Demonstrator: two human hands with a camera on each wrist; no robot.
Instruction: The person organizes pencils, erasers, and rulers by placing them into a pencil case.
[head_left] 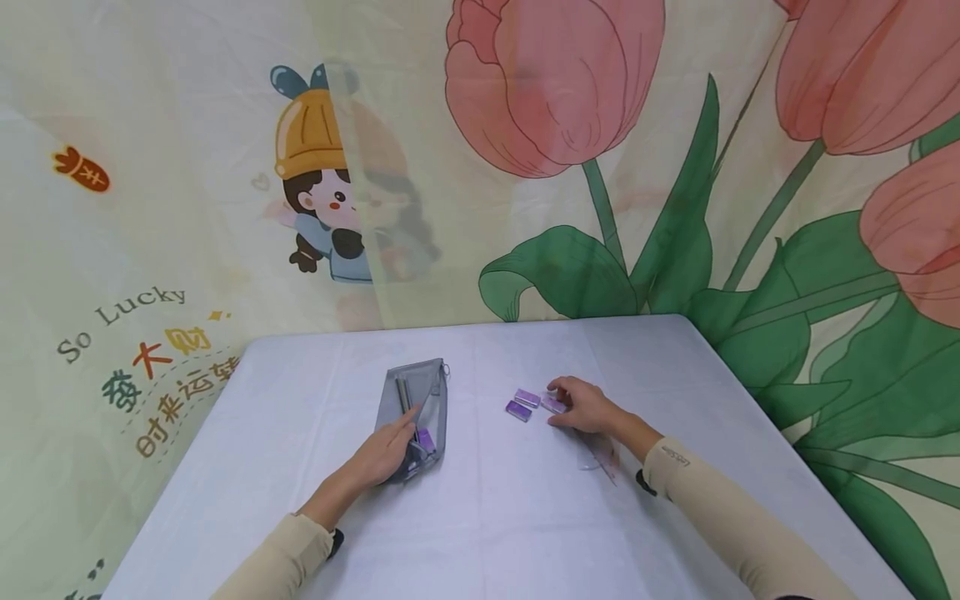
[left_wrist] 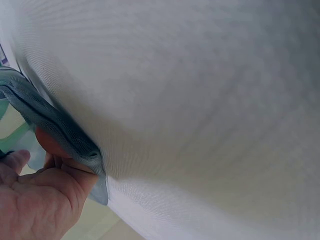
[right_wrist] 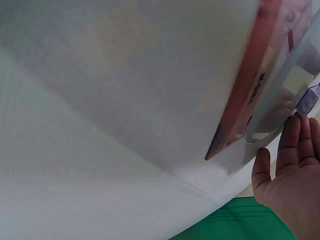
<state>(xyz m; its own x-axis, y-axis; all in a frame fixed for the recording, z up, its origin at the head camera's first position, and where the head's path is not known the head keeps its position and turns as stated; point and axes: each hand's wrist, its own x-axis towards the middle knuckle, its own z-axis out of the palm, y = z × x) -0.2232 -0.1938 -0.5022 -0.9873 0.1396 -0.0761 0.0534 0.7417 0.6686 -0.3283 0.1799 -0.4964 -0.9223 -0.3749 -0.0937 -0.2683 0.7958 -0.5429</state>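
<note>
On the left of the table lies a grey mesh zip pencil case, with dark pencil-like sticks and a purple block showing at it. My left hand grips its near end; in the left wrist view the fingers reach in at the zip edge. To the right, my right hand reaches over a small purple-and-white block, perhaps an eraser. In the right wrist view its fingertips meet the block, with the thumb apart. Two like blocks lie beside it.
Under my right wrist lie transparent flat pieces, one a clear plastic strip with a reddish look. A white cloth covers the table. Behind it hangs a curtain printed with tulips.
</note>
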